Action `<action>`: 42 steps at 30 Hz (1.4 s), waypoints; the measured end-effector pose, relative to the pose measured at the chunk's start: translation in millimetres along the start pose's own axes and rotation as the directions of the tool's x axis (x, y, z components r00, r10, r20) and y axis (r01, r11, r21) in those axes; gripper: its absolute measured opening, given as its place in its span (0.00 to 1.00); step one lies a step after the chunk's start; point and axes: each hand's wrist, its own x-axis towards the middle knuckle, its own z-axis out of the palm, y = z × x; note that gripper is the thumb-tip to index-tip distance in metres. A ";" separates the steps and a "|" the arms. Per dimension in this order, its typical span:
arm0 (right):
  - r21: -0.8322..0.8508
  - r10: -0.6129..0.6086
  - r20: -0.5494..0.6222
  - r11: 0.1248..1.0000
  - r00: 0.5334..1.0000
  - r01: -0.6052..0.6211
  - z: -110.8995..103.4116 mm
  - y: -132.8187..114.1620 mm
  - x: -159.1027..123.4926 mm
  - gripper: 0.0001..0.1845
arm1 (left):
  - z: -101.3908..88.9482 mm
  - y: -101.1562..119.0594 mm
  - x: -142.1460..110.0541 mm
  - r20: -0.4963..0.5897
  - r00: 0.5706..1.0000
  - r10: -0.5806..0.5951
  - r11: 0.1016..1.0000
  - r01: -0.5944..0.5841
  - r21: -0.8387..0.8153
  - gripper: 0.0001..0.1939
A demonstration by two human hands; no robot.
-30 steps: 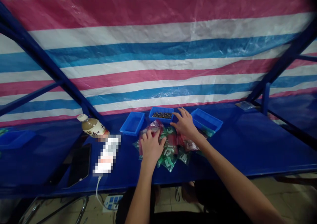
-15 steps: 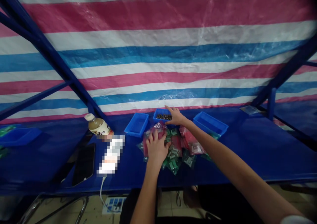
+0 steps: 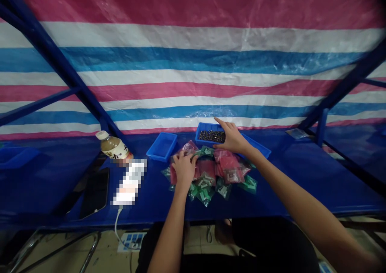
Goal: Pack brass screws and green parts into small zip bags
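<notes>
A blue plastic tray (image 3: 205,141) holds many small dark metal pieces, which look like screws. My right hand (image 3: 233,138) grips its right end, thumb at the near wall and fingers over the far side. Flat on a pile of clear bags lies my left hand (image 3: 183,168), fingers spread. The bags in the pile include red ones (image 3: 229,166) and green ones (image 3: 205,192) with small pale parts inside. Part of the pile is hidden under my left hand.
One blue tray (image 3: 162,146) stands left of the pile; another blue tray (image 3: 259,147) is partly behind my right wrist. At the left are a drink bottle (image 3: 113,146), a dark phone or tablet (image 3: 95,192) and a blurred-out device with a white cable (image 3: 117,224). Blue frame posts flank the table.
The tray of metal pieces has shifted to the right along with my right hand. My left hand stays on the bags. The whole view has shifted slightly.
</notes>
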 end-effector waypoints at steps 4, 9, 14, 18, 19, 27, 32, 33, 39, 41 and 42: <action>-0.076 -0.071 -0.003 0.995 0.997 0.071 -5.9 -7.7 -30.9 0.56 | 2.5 -2.9 2.9 -0.038 0.999 -0.007 1.000 0.008 0.006 0.17; -0.220 -0.113 0.026 0.969 0.993 0.116 4.4 -16.9 -58.1 0.49 | 4.3 -2.7 2.2 -0.120 0.993 -0.019 0.999 0.023 0.035 0.18; -0.298 -0.223 0.093 0.924 0.970 0.241 5.4 -31.5 -59.9 0.50 | 4.7 4.0 -3.4 -0.162 0.985 -0.057 0.998 0.055 -0.021 0.19; -0.334 -0.363 0.136 0.860 0.922 0.387 4.6 -39.9 -56.7 0.49 | 3.0 11.1 -7.4 -0.171 0.982 -0.082 0.993 0.064 -0.104 0.20; -0.346 -0.387 0.147 0.842 0.910 0.414 5.3 -40.9 -56.7 0.49 | 1.7 11.8 -7.4 -0.166 0.982 -0.087 0.988 0.064 -0.142 0.20; -0.314 -0.416 0.159 0.838 0.895 0.446 18.1 -38.8 -63.0 0.52 | -9.2 7.2 -9.8 -0.118 0.983 -0.141 0.928 0.090 -0.361 0.20; -0.353 -0.451 0.192 0.797 0.872 0.490 21.8 -32.2 -59.7 0.51 | -5.9 16.7 -22.3 -0.155 0.985 -0.076 0.988 0.053 -0.147 0.21; -0.359 -0.463 0.190 0.788 0.866 0.500 22.2 -30.0 -59.3 0.51 | -4.5 18.5 -24.3 -0.163 0.985 -0.057 0.993 0.040 -0.111 0.21; -0.441 -0.469 0.154 0.755 0.870 0.485 31.6 -12.8 -69.3 0.45 | 1.3 21.1 -27.9 -0.128 0.991 -0.037 0.999 0.032 -0.042 0.24; -0.482 -0.446 0.124 0.754 0.887 0.446 36.7 -8.6 -74.2 0.42 | 1.5 21.1 -27.8 -0.107 0.993 -0.048 0.998 0.044 -0.039 0.25; -0.504 -0.441 0.106 0.749 0.891 0.430 38.8 -7.2 -75.8 0.41 | 1.4 21.2 -27.8 -0.099 0.994 -0.054 0.998 0.051 -0.033 0.25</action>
